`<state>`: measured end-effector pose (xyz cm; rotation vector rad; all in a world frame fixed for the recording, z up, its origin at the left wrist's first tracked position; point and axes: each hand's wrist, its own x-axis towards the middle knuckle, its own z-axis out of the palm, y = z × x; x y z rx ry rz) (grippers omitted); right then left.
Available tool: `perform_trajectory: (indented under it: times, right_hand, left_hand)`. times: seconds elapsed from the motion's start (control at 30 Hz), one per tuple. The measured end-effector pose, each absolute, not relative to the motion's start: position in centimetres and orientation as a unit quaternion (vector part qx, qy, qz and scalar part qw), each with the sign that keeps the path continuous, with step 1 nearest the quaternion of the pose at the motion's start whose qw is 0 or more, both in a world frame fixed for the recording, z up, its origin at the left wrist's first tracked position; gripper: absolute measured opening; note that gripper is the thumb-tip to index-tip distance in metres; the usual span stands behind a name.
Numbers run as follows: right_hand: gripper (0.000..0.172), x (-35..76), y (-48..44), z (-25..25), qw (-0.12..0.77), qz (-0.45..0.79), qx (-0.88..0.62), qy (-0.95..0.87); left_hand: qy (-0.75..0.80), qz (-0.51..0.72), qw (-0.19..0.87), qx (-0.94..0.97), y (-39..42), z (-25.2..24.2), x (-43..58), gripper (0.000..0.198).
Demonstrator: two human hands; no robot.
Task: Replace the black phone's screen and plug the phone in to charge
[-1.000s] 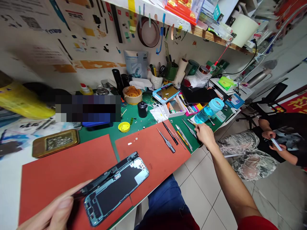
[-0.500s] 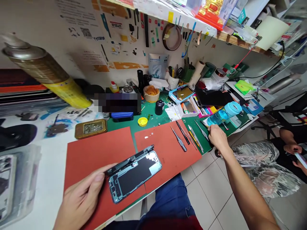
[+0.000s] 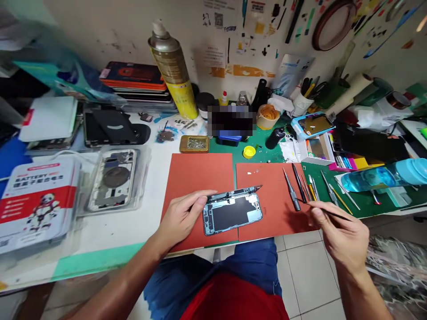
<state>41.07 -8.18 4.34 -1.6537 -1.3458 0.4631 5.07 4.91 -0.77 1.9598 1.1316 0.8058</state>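
An opened phone (image 3: pixel 235 213) lies on the red-brown mat (image 3: pixel 196 173), its dark battery and metal inner frame facing up. Along its far long edge the screen assembly (image 3: pixel 245 190) is tipped up, seen nearly edge-on. My left hand (image 3: pixel 182 218) pinches the left end of that screen between thumb and fingers. Over the mat's right edge, my right hand (image 3: pixel 347 240) grips slim black tweezers (image 3: pixel 338 215), their tip pointing left, apart from the phone. A grey-handled screwdriver (image 3: pixel 292 191) and a black pen-like tool (image 3: pixel 299 183) lie just beyond that tip.
Further tools and a blue water bottle (image 3: pixel 373 175) lie at the right. A tin of small parts (image 3: pixel 194 144) and a yellow cap (image 3: pixel 249 152) sit behind the mats. At left are a phone housing (image 3: pixel 115 178), a battery box (image 3: pixel 40 200) and a tall spray can (image 3: pixel 176 75).
The view has swung left. My right hand has come back from beside the bottle towards the mat, now with tweezers in it. My left hand still holds the tipped-up screen.
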Motion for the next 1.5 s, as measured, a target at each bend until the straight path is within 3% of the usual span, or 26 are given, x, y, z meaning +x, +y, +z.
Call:
perform_trajectory:
  times: [0.33,0.93,1.27,1.5]
  right_hand:
    - [0.023,34.7,-4.2,3.1,0.391,0.152,-0.500,-0.758]
    - [0.027,34.3,-3.9,1.9,0.363,0.140,-0.484,-0.784]
    - [0.028,33.6,-4.4,1.5,0.353,0.033,-0.452,-0.819]
    - [0.038,33.9,-5.9,-0.9,0.348,-0.028,-0.429,-0.833]
  left_hand:
    - [0.426,0.315,0.359,0.768,4.9,-0.4,5.2,0.043]
    - [0.406,0.315,0.408,0.755,4.9,-0.2,5.0,0.034]
    - [0.408,0.312,0.408,0.755,4.9,-0.2,4.9,0.035]
    - [0.404,0.316,0.398,0.760,4.9,-0.4,4.9,0.035]
